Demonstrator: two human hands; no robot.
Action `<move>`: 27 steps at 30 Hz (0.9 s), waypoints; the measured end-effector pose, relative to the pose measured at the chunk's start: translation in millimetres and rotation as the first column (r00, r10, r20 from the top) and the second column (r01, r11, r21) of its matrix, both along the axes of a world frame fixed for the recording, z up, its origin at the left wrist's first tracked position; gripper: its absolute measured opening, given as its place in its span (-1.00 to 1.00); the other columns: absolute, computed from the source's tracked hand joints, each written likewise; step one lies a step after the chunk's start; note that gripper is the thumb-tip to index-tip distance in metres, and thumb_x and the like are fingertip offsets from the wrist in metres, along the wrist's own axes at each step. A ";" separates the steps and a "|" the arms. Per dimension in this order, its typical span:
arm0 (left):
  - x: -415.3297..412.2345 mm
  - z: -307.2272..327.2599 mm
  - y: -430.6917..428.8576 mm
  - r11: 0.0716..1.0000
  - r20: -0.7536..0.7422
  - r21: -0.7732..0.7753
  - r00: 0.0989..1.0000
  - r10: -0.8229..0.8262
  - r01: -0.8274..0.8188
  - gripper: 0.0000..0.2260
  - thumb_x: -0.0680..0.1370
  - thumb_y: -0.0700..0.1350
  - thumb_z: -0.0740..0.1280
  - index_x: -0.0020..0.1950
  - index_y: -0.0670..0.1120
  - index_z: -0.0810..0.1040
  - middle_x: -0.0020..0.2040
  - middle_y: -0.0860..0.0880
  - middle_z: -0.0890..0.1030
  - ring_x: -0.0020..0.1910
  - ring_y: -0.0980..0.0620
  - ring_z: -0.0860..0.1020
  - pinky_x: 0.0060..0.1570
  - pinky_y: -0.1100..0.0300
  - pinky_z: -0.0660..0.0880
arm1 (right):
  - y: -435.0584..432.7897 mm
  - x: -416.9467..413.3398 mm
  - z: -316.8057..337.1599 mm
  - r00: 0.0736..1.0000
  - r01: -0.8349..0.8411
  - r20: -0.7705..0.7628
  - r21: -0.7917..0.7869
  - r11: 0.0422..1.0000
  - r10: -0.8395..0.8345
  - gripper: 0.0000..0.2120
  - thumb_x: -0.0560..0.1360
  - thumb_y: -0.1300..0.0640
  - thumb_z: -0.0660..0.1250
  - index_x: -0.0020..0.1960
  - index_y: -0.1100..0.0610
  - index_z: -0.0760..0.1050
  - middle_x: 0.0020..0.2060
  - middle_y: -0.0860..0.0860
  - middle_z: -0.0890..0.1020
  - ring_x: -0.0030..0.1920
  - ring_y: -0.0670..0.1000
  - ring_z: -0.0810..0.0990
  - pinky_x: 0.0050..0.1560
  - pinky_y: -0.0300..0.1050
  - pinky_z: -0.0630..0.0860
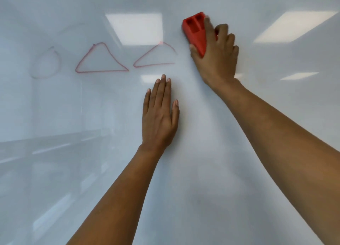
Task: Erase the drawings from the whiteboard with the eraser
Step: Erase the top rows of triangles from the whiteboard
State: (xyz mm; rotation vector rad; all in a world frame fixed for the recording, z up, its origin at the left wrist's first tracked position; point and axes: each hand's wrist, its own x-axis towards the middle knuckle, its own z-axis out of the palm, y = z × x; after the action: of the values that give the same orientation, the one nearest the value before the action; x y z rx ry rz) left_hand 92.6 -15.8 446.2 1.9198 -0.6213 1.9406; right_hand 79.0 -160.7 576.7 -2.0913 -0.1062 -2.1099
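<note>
The whiteboard (239, 152) fills the whole view. My right hand (219, 57) grips a red eraser (196, 33) and holds it against the board at the upper right. Left of the eraser are two red triangle drawings, one (155, 63) close by with its right side faded, the other (110, 71) further left. A faint, partly wiped round outline (58, 61) lies at the far left. My left hand (160, 116) rests flat on the board below the nearer triangle, fingers straight.
Ceiling lights and room furniture are reflected in the glossy board (136, 27). No board edge or tray shows in view.
</note>
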 end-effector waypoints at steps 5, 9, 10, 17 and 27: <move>0.1 2.6 58.4 0.993 0.029 -0.082 0.996 0.086 -0.083 -0.55 0.65 -0.09 0.00 0.52 -0.23 0.22 0.52 -0.15 0.25 0.53 -0.05 0.17 0.52 0.07 0.01 | 23.3 -2.0 -44.0 0.999 -0.020 -0.038 -0.410 0.912 0.005 -0.34 0.54 -0.18 0.18 0.55 0.02 0.09 0.28 0.15 0.39 0.13 0.19 0.41 0.04 0.06 0.36; 1.2 3.8 110.0 0.981 0.022 -0.094 0.985 0.170 -0.168 -0.56 0.64 -0.14 0.05 0.52 -0.24 0.21 0.53 -0.16 0.24 0.53 -0.05 0.16 0.52 0.08 -0.01 | 6.8 -6.4 -39.5 0.999 0.038 -0.006 -0.431 0.901 -0.045 -0.35 0.52 -0.19 0.20 0.54 -0.01 0.13 0.27 0.16 0.41 0.11 0.23 0.43 0.02 0.09 0.35; 1.3 4.5 119.2 0.978 0.019 -0.099 0.982 0.187 -0.184 -0.56 0.64 -0.14 0.05 0.52 -0.24 0.21 0.53 -0.15 0.23 0.53 -0.05 0.16 0.52 0.08 -0.02 | 3.7 -6.8 -31.5 1.000 0.026 -0.001 -0.358 0.933 -0.029 -0.36 0.53 -0.17 0.20 0.54 -0.01 0.13 0.27 0.16 0.40 0.12 0.22 0.42 0.03 0.08 0.35; 2.2 1.1 160.3 0.977 -0.036 -0.124 0.985 0.168 -0.171 -0.55 0.64 -0.11 0.02 0.53 -0.20 0.19 0.54 -0.12 0.21 0.54 -0.03 0.13 0.51 0.16 -0.06 | 58.4 0.4 0.8 0.998 -0.067 0.004 0.051 0.996 0.067 -0.35 0.55 -0.16 0.19 0.54 0.02 0.07 0.35 0.14 0.31 0.25 0.17 0.35 0.19 0.09 0.35; 6.2 -3.2 177.3 0.991 -0.048 -0.074 0.993 0.109 -0.113 -0.55 0.65 -0.10 0.02 0.53 -0.18 0.21 0.55 -0.10 0.20 0.54 -0.02 0.13 0.52 0.07 0.03 | 55.9 -1.4 -38.3 0.999 -0.040 -0.008 -0.309 0.950 0.039 -0.35 0.52 -0.19 0.21 0.53 -0.01 0.14 0.27 0.14 0.39 0.14 0.18 0.41 0.06 0.06 0.38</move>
State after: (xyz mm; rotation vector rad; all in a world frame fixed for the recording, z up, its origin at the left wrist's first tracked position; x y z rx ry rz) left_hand 98.8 161.5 443.0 1.9816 -0.4301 1.9530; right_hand 77.6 -104.8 538.4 -2.2334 -0.5060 -2.1859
